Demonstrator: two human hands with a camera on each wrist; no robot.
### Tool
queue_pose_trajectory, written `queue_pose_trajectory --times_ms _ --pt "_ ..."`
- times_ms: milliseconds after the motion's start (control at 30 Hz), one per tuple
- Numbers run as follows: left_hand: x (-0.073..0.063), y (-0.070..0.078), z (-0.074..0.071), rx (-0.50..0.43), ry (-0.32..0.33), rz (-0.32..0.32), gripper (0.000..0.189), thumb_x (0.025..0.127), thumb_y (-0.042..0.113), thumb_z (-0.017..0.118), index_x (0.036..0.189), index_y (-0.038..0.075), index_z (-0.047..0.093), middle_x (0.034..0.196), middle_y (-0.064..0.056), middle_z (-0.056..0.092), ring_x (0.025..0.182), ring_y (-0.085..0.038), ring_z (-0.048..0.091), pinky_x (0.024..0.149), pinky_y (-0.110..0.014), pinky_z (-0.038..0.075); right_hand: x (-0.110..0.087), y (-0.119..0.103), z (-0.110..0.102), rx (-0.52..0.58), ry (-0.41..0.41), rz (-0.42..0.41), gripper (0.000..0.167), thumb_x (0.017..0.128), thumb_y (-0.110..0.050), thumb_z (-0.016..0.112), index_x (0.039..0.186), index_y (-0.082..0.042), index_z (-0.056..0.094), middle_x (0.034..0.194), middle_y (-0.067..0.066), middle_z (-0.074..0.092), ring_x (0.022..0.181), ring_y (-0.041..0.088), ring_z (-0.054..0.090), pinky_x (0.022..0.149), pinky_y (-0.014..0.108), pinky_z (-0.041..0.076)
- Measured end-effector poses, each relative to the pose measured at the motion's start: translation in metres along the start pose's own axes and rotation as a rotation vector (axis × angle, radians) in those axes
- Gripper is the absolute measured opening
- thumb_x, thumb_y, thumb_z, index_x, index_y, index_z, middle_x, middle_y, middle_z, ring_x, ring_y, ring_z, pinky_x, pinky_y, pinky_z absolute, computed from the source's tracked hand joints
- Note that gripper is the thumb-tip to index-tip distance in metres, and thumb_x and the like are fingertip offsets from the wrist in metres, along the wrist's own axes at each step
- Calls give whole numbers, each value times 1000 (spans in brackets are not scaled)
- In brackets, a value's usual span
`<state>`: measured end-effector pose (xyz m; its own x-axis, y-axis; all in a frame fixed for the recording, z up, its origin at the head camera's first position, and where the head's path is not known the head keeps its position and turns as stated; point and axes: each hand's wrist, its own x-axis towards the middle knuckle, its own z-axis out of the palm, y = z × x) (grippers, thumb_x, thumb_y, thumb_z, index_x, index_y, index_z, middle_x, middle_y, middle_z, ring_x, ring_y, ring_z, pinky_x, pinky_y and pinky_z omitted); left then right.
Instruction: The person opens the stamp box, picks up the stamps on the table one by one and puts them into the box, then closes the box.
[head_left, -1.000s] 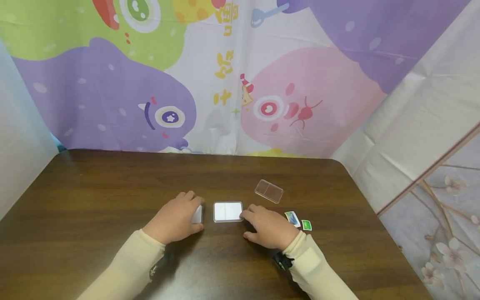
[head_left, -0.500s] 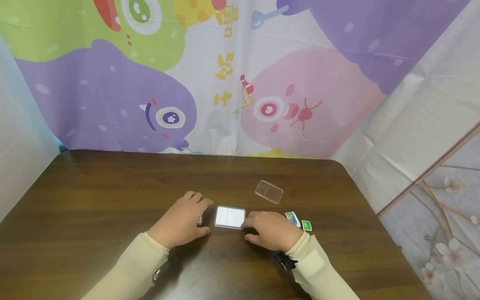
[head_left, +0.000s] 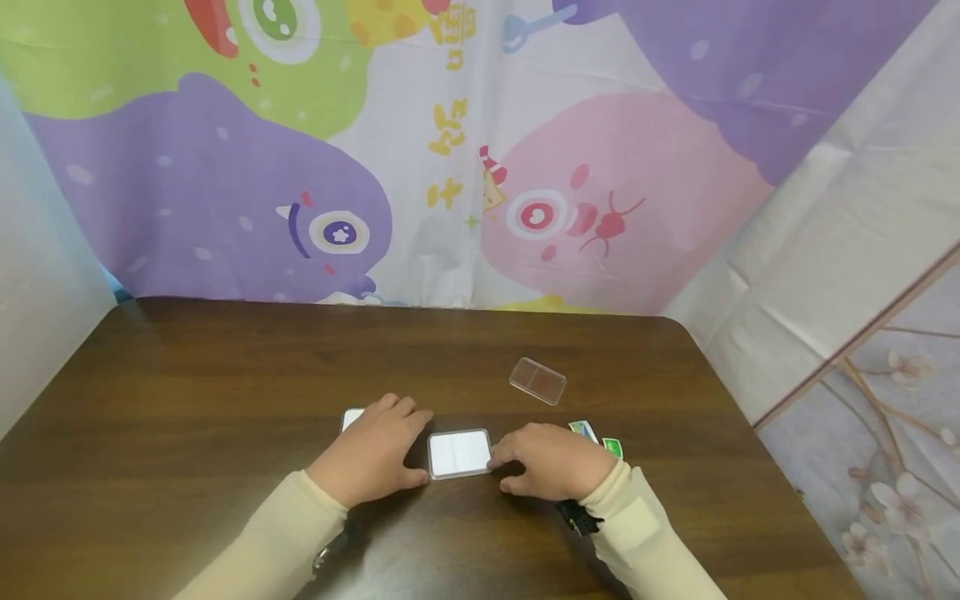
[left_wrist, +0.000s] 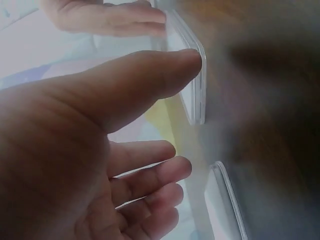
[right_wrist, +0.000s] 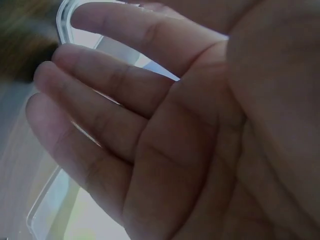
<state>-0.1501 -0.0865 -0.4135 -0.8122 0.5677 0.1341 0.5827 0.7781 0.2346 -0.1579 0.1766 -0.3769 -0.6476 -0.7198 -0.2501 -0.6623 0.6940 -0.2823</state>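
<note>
In the head view a shallow clear plastic case (head_left: 460, 454) with a white, two-part inside lies flat between the hands. My left hand (head_left: 373, 454) is at its left side, thumb tip close to the near left corner. The fingers are spread and gently bent, and they hold nothing in the left wrist view. A second case (head_left: 350, 417) with white inside peeks out behind that hand, mostly hidden. My right hand (head_left: 553, 460) touches the first case's right edge with the index finger; its other fingers (right_wrist: 75, 92) lie relaxed in the right wrist view.
Farther back on the brown wooden table (head_left: 262, 358) lies a transparent divided lid (head_left: 537, 381). Two small picture cards, one blue (head_left: 583, 430) and one green (head_left: 612, 447), sit just behind the right hand. A printed curtain (head_left: 435, 250) hangs along the table's back edge.
The middle case has slid toward me, turning slightly on the way. My left hand has shifted right and nearer, uncovering the second case's left end. My right hand has come slightly nearer.
</note>
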Motion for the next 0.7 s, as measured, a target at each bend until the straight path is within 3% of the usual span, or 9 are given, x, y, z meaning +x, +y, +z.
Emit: queue_pose_trajectory --times_ms 267,533,600,700 --pt "0 12 5 -71 -48 -76 65 74 35 93 119 -4 67 101 -10 63 86 -25 63 77 -42 56 0 -5 1 11 -15 16 25 93 -20 78 116 -11 78 117 -1 75 109 14 69 94 35 55" --pt "0 12 9 -107 -49 -89 58 76 32 93 115 -2 69 94 -6 59 79 -20 61 75 -40 54 -1 -6 0 21 -22 13 25 94 -22 77 116 -10 77 116 -1 76 108 14 69 95 35 55" --pt "0 12 9 -114 -50 -91 56 77 32 92 114 -2 69 93 -6 58 79 -20 60 75 -40 54 -1 -5 0 27 -11 1 22 93 -22 77 112 -10 78 111 -2 76 102 11 70 91 33 56" --pt "-1 12 10 -116 -53 -97 52 78 31 92 113 -1 69 92 -5 57 78 -19 59 75 -39 54 1 -5 1 56 19 7 15 93 -23 77 102 -11 75 93 -5 74 81 6 65 74 28 54"
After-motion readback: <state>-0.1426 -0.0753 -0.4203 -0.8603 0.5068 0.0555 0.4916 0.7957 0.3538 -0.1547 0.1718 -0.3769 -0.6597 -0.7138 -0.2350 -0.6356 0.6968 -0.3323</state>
